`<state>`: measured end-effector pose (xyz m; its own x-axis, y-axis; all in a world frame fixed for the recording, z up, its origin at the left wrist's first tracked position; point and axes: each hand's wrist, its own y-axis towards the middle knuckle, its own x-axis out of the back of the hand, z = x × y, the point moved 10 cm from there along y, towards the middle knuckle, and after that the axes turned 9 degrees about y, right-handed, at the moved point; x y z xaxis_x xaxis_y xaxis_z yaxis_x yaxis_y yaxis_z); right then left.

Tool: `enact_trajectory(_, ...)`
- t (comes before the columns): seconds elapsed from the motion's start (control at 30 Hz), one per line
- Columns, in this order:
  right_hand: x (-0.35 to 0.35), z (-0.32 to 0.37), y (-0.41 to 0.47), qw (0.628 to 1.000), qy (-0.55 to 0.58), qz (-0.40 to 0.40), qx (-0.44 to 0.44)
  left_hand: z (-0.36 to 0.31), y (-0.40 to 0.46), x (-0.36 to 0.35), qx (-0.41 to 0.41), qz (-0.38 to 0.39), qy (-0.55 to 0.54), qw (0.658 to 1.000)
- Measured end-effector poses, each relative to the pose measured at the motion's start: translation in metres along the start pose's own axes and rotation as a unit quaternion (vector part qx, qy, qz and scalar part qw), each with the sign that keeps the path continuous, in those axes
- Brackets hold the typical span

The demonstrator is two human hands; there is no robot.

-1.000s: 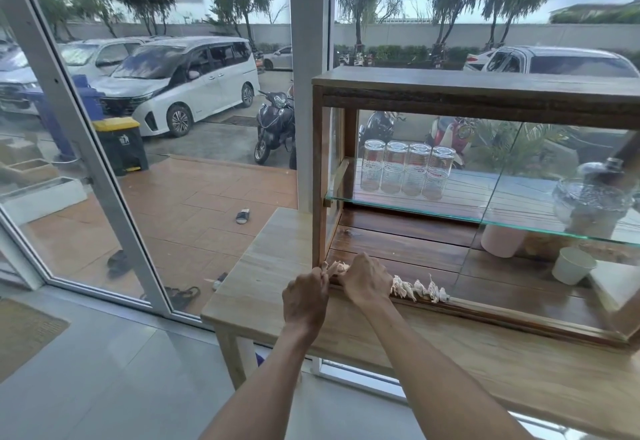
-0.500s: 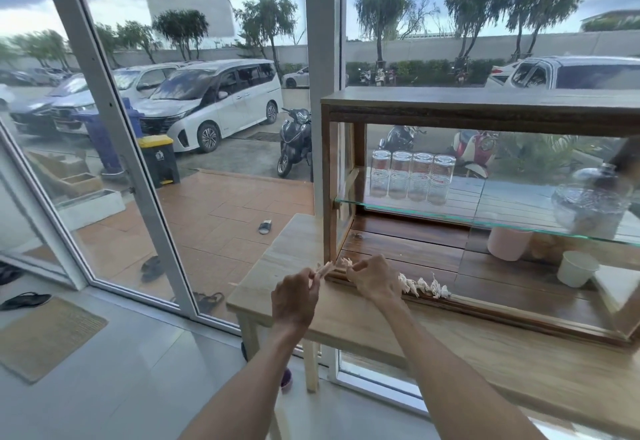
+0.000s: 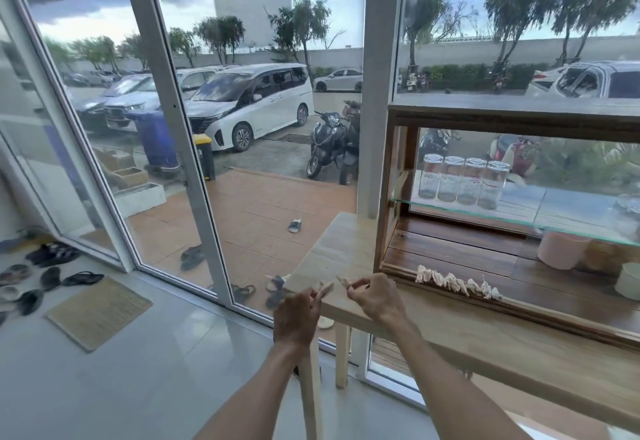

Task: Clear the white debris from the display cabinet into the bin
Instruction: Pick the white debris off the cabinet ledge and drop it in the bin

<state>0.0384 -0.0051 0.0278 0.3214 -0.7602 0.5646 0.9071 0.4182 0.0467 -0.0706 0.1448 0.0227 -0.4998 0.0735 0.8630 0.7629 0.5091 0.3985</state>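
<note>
A wooden display cabinet (image 3: 512,117) with glass sides stands on a light wooden table (image 3: 519,353). A row of white debris (image 3: 457,285) lies along the cabinet's front bottom edge. My left hand (image 3: 298,318) is off the table's left end and pinches a small white piece between its fingertips. My right hand (image 3: 374,297) hovers over the table's left corner, just left of the cabinet, and grips another white scrap. No bin for the debris is visible indoors.
Several glass jars (image 3: 462,180) stand on the cabinet's glass shelf; a pink pot (image 3: 561,249) and a white cup (image 3: 628,282) sit below. Glass doors (image 3: 173,162) rise to the left, with a doormat (image 3: 98,311) and sandals (image 3: 31,280) on the floor.
Both hands have pulled back from the cabinet's front edge toward the left, each carrying white debris. My view has swung left, so more floor and door show.
</note>
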Motion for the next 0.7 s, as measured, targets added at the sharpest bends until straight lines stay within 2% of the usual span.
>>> enact_trajectory(0.13,-0.061,0.025,-0.004,0.998,0.010,0.053,0.031,0.061,-0.012,0.010,0.039,-0.014,-0.021,0.999)
enact_trajectory(0.27,-0.134,0.044,-0.017,0.992,0.027,0.112,0.058,0.149,-0.045,0.008,0.150,0.003,-0.034,0.988)
enact_trajectory(0.37,-0.189,0.048,-0.030,0.988,-0.006,0.143,0.062,0.210,-0.072,0.011,0.216,-0.007,-0.043,0.976)
enact_trajectory(0.57,-0.298,0.013,-0.058,0.969,-0.009,0.246,0.023,0.290,-0.120,-0.007,0.284,0.032,-0.019,0.958)
enact_trajectory(0.7,-0.331,-0.009,-0.073,0.964,-0.007,0.267,-0.006,0.315,-0.151,-0.032,0.311,0.075,-0.010,0.947)
